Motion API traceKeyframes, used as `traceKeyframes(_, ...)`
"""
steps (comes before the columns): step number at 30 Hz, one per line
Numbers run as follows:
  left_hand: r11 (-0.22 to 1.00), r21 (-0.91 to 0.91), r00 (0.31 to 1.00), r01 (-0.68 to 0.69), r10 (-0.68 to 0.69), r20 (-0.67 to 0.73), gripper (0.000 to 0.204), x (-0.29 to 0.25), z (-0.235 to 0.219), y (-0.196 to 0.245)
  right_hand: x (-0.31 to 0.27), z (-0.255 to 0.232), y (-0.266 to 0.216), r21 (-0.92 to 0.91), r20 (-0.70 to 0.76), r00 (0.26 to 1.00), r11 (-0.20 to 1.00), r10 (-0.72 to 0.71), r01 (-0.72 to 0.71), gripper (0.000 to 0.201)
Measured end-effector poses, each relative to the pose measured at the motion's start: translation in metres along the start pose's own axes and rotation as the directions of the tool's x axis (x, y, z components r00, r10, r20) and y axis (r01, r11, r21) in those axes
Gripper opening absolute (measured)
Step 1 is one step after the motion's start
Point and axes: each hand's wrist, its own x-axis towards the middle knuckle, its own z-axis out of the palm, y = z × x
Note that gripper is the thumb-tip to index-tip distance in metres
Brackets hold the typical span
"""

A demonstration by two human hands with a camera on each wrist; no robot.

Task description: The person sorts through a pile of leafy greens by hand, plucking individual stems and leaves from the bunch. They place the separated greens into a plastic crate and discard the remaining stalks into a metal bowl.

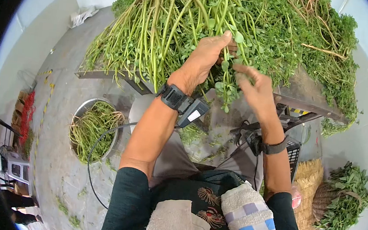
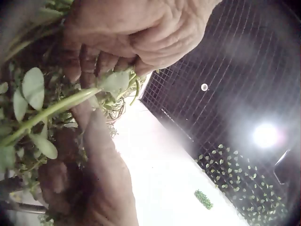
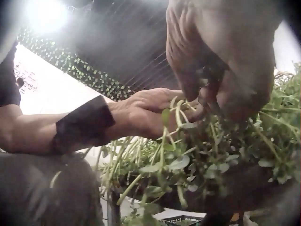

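A large heap of purslane [image 1: 156, 36], with fleshy green stems and small rounded leaves, covers the table in front of me. My left hand [image 1: 201, 56] grips several purslane stems [image 1: 225, 81] at the heap's near edge, thumb on top, leafy ends hanging below. Close on its right, my right hand [image 1: 257, 90] is blurred, its fingertips right at the hanging leaves. In the right wrist view the right hand [image 3: 225, 61] has bent fingers beside the left hand [image 3: 150, 110]; I cannot tell whether they pinch a stem. A thick stem [image 2: 56, 108] crosses between both hands in the left wrist view.
The table edge [image 1: 300, 100] shows below the heap. A metal basin [image 1: 76, 115] of cut stems stands on the floor at left. At right are a black crate [image 1: 293, 155] and a wicker basket [image 1: 325, 201] of leafy greens. A cable [image 1: 100, 140] loops from my left wrist.
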Motion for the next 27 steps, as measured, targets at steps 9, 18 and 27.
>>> traceKeyframes(9,0.998,-0.065,0.991,0.025,-0.016,0.133,0.039,-0.006,0.003,0.008,-0.010,0.012,-0.023,0.312,0.295,0.917,0.880,0.269,-0.358,0.028)
traceKeyframes(18,0.999,-0.032,0.987,-0.007,0.013,0.163,0.033,-0.009,0.004,0.004,-0.007,0.024,0.019,0.191,0.016,0.945,0.927,0.327,-0.324,0.021)
traceKeyframes(27,0.996,-0.031,0.992,-0.085,0.087,0.095,0.030,0.001,0.004,-0.005,-0.024,0.017,-0.011,0.238,0.023,0.992,0.963,0.127,-0.129,0.013)
